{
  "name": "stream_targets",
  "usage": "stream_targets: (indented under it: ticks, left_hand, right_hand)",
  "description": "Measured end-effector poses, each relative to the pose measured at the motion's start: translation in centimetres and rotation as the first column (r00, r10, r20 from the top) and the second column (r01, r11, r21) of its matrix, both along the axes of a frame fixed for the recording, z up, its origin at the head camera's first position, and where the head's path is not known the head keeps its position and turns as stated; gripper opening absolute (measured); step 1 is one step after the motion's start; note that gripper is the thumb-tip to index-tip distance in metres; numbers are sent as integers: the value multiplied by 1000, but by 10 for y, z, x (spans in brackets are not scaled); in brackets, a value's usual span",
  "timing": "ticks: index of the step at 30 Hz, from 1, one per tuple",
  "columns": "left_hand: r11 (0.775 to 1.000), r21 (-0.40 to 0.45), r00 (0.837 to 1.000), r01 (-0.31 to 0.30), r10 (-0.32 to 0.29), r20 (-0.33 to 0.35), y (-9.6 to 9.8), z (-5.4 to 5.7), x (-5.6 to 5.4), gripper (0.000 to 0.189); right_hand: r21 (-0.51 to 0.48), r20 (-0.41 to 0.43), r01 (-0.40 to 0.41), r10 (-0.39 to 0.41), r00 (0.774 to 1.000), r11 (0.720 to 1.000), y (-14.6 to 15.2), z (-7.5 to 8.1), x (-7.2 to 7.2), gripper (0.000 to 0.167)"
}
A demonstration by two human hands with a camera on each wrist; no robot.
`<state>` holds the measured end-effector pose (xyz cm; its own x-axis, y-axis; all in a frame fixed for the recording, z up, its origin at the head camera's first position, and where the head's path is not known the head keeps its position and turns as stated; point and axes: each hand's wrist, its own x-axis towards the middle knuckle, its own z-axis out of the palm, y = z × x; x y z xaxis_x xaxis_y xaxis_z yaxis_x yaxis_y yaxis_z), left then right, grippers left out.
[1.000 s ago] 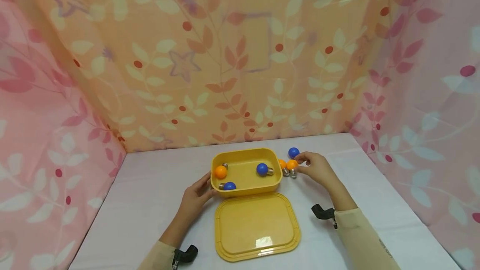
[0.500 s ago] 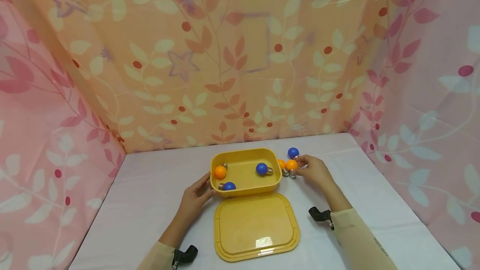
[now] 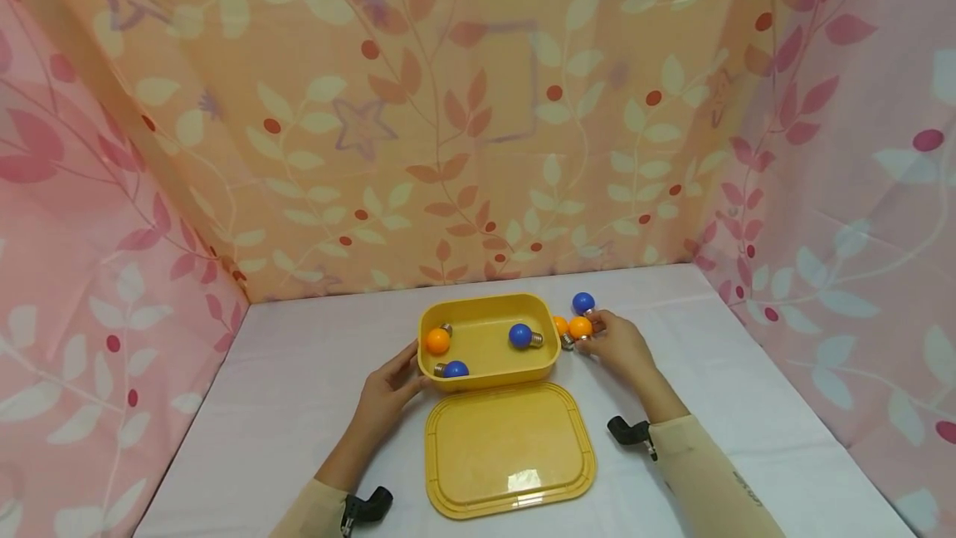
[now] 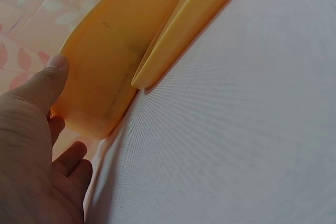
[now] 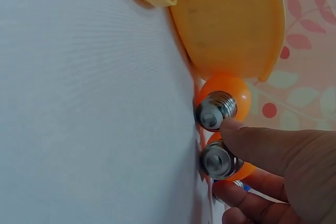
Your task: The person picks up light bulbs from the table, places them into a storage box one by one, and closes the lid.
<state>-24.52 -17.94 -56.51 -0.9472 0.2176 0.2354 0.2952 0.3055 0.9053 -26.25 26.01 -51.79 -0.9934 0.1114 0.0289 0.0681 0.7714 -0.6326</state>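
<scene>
A yellow plastic box (image 3: 489,380) stands uncovered on the table. My left hand (image 3: 384,398) holds its left end; in the left wrist view the thumb (image 4: 56,69) lies near the rim, with the other fingers curled at the end wall. Inside are an orange light bulb (image 3: 437,341) and two blue light bulbs (image 3: 520,335) (image 3: 456,369). Right of the box, my right hand (image 3: 620,347) pinches one orange bulb (image 3: 580,326) near its metal base (image 5: 218,160). Another orange bulb (image 5: 226,90) lies against the box, and a blue bulb (image 3: 583,302) sits just behind the fingers, partly hidden.
The flat yellow lid (image 3: 511,448) lies in front of the box, close against its near side. A white cloth (image 3: 314,355) covers the table. Patterned curtains (image 3: 448,123) hang behind and at both sides.
My right hand has shifted slightly leftward and lower, closing round the nearer orange bulb's base, which its fingers now partly cover. The left hand and the box stay in place.
</scene>
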Motion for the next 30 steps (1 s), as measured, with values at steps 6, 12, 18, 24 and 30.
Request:
stream_targets:
  ticks: [6, 12, 18, 24, 30]
  left_hand:
    - [1000, -15, 1000, -3, 3, -15, 1, 1, 0, 69]
    - [1000, -20, 1000, -10, 10, -21, 1, 1, 1, 69]
    - [1000, -12, 1000, -7, 7, -21, 1, 0, 0, 69]
    - [1000, -5, 1000, 0, 0, -26, 2, -1, -1, 69]
    - [1000, 3, 1000, -8, 8, -25, 1, -1, 0, 69]
  right_hand:
    - [9, 5, 20, -20, 1000, 1000, -1, -3, 0, 66]
    - [16, 1, 42, -42, 999, 999, 0, -2, 1, 55]
    - [18, -14, 59, -59, 998, 998, 3, 2, 2, 48]
    - [-11, -38, 72, -72, 997, 997, 8, 5, 3, 47]
    - [-32, -139, 39, -43, 989, 999, 13, 14, 0, 44]
